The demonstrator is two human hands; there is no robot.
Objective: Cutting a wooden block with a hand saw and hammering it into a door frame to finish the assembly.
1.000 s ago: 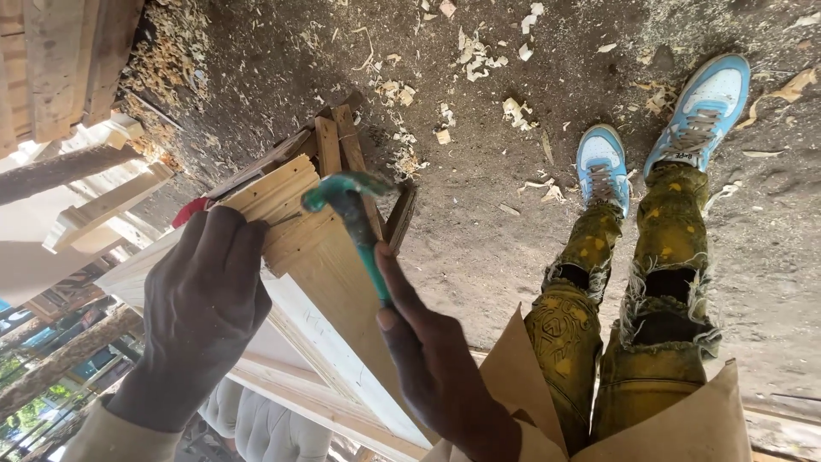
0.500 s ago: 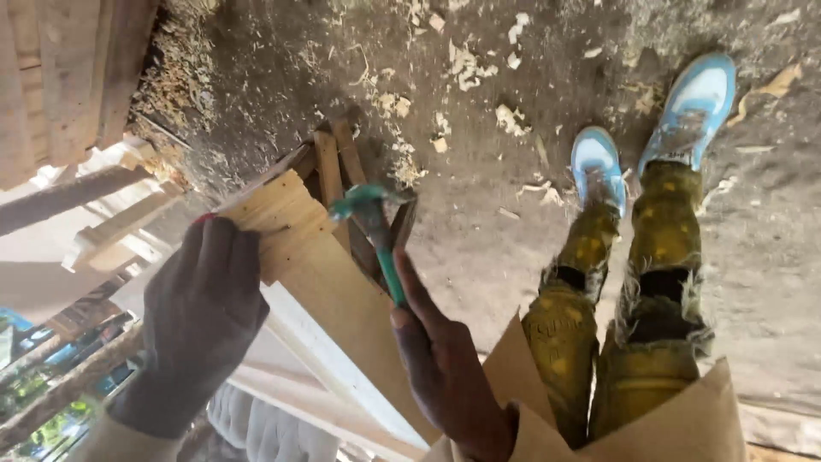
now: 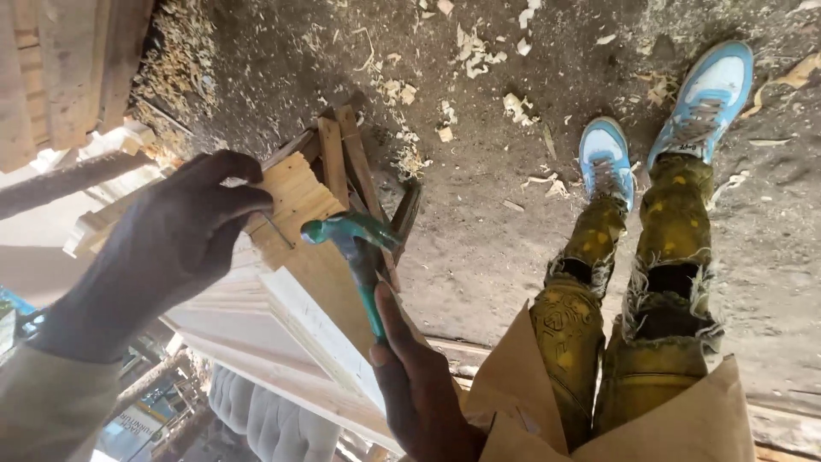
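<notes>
My right hand [image 3: 423, 385] grips the green hammer [image 3: 359, 257] shut; my left hand [image 3: 171, 244] pinches a nail [image 3: 278, 229] against the wooden frame [image 3: 299, 205] end.

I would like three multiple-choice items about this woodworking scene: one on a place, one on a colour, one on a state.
1. Where is the hammer head?
A. lying on the ground
B. just beside the end of the wooden frame
C. on the blue shoes

2. What colour is the hammer's handle?
A. teal green
B. red
C. yellow

3. What is the left hand doing?
A. hanging free
B. pinching a nail against the wood
C. gripping the hammer

Answers:
1 B, the head hangs close to the pale wooden frame.
2 A, the handle in the right hand is teal green.
3 B, its fingers hold a thin nail on the frame's end.
</notes>
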